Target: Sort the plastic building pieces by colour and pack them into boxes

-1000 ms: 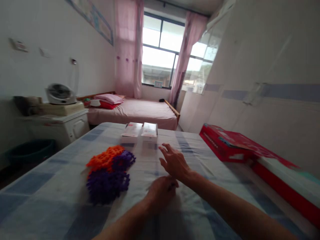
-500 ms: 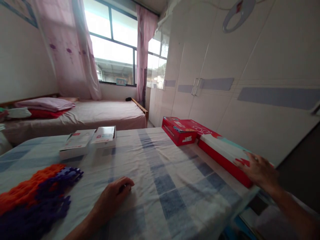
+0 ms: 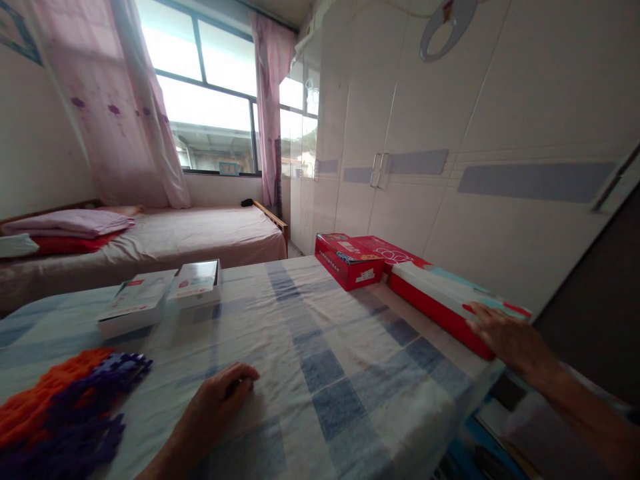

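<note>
Evidently, in the head view, the only view here, the 2 hands are well apart. The left hand [image 3: 220, 397] rests on the cloth [image 3: 273, 333], fingers curled in toward the thumb; the palm is hidden, so I cannot tell whether it closes on anything. Its low, settled pose probably steadies the body while the other arm reaches wide.

The right hand [image 3: 510, 337] lies over the near end of the long box [image 3: 435, 293], fingers stretched across the top. That end is simply the part of the box nearest the arm, which would explain the contact there. The thumb's side is not clear, so I cannot tell whether the hand clamps the box or only rests on it.

The long box runs along the table's right side, with the red box [image 3: 345, 263] beyond its far end; lined up this way, both leave the middle of the cloth free. Over on the left, 2 white boxes stand side by side, the left one [image 3: 140, 297] and the right one [image 3: 195, 283], printed faces up and so easy to see. Nearer, the orange pieces [image 3: 50, 387] lie against the purple pieces [image 3: 90, 417], apparently bunched to keep them from scattering.
</note>
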The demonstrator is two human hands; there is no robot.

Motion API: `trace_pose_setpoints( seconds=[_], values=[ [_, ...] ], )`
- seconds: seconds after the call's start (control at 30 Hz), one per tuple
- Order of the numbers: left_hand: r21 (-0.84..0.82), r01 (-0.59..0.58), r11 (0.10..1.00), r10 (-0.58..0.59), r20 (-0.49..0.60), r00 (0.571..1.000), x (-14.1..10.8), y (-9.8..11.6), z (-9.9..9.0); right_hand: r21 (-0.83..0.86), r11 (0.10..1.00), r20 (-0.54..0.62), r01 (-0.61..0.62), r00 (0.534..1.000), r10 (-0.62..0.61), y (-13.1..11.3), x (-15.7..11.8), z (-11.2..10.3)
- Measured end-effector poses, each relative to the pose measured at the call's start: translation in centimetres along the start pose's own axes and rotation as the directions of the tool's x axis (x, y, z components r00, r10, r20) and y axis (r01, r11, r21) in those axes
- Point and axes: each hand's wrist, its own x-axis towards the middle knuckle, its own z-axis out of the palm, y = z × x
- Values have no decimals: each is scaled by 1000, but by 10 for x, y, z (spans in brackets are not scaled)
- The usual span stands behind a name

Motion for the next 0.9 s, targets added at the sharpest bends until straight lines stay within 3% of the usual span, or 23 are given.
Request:
trace_pose_setpoints(
  seconds=[0.1, 0.23, 0.37, 0.63, 0.8, 0.9],
  values=[
    [-9, -7, 1000, 7, -5, 1000, 0, 2, 0, -143, 979, 109, 144, 986, -129, 3, 1, -7],
    [1, -18, 1000, 18, -15, 1000, 2, -1, 1, -207, 964, 47, 167, 986, -161, -1, -1, -25],
    [11, -21, 1000, 21, -12, 1000, 2, -3, 2, -173, 967, -42, 185, 980, -195, -23, -14, -48],
    [-3, -9, 1000, 9, -14, 1000, -1, 1, 0, -8, 920, -254, 393, 889, -382, -106, -57, -99],
    [-97, -9, 995, 2, -69, 998, -4, 5, -1, 137, 871, -280, 472, 862, -423, -174, -50, -135],
    [-205, -27, 978, 7, -99, 995, -6, 11, -3, 216, 831, -327, 512, 840, -433, -202, -42, -154]
  ],
)
